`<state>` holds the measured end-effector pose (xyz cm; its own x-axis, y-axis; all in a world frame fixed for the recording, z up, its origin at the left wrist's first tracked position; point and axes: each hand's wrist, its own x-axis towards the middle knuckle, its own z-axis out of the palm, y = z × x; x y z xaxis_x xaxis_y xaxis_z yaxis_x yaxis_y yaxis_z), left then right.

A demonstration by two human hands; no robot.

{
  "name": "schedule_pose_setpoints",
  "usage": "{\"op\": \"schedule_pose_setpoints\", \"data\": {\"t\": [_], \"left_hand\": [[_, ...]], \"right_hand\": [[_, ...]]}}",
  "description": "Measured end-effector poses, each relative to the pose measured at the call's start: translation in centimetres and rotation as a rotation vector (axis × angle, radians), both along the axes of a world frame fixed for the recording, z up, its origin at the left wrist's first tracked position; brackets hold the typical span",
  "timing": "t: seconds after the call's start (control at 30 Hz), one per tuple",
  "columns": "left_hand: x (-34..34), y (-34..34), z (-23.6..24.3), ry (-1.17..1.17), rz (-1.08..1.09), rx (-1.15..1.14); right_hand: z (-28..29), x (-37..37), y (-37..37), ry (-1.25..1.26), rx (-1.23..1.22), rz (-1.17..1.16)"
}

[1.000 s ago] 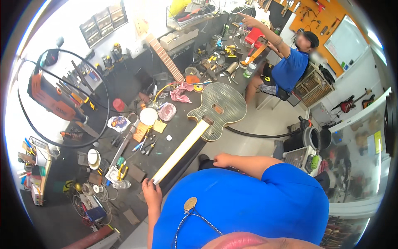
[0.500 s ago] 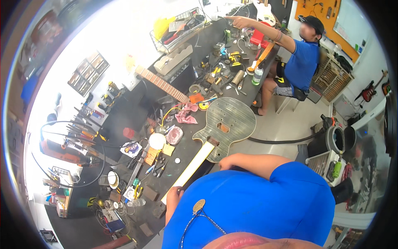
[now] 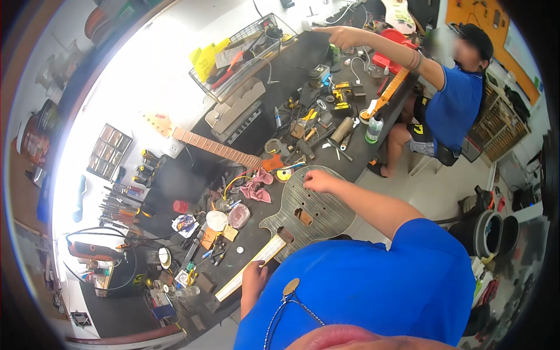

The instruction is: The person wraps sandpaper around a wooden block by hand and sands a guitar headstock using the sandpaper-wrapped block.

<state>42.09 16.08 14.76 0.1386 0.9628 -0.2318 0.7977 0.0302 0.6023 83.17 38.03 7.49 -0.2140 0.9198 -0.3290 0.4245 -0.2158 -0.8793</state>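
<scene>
A grey-green electric guitar body (image 3: 326, 219) with bare cavities and small holes lies near me at the workbench edge. Its neck, topped by a pale fretboard (image 3: 248, 269), runs down to the lower left. My left hand (image 3: 254, 280) wraps round the neck partway along, thumb on the near side. Over the far part of the body is my right hand (image 3: 318, 179), its fingers curled in; whether they pinch something small is hidden. Behind the body lie a pink cloth (image 3: 256, 189) and a yellow-and-white spool (image 3: 284, 175).
A loose fretted neck (image 3: 216, 146) slants across the bench behind. Hand tools (image 3: 219, 251), round pads (image 3: 217, 220) and a yellow cordless drill (image 3: 342, 93) crowd the bench (image 3: 256, 233). At the right a seated co-worker (image 3: 458, 111) stretches an arm out over the far end.
My right hand has gone from the body's near edge, by my torso, up to its far part. My left hand stays on the neck. The view has shifted slightly.
</scene>
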Motion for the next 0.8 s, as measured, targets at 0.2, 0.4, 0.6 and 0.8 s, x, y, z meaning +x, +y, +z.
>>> {"op": "schedule_pose_setpoints", "data": {"t": [0.2,0.4,0.6,0.8], "left_hand": [[-0.4,-4.6,-2.8,0.000,0.178,-0.061],[-3.5,-10.1,-7.6,0.028,0.399,-0.403],[-0.2,-10.5,-4.4,0.042,0.506,-0.417],[1.5,-9.9,-3.7,0.020,0.550,-0.410]], "right_hand": [[2.4,1.6,6.5,0.255,0.002,-0.172],[13.5,2.6,22.1,0.644,0.347,-0.217],[31.0,4.1,35.4,0.736,0.466,-0.400],[34.5,4.5,43.8,0.493,0.230,-0.527]]}}
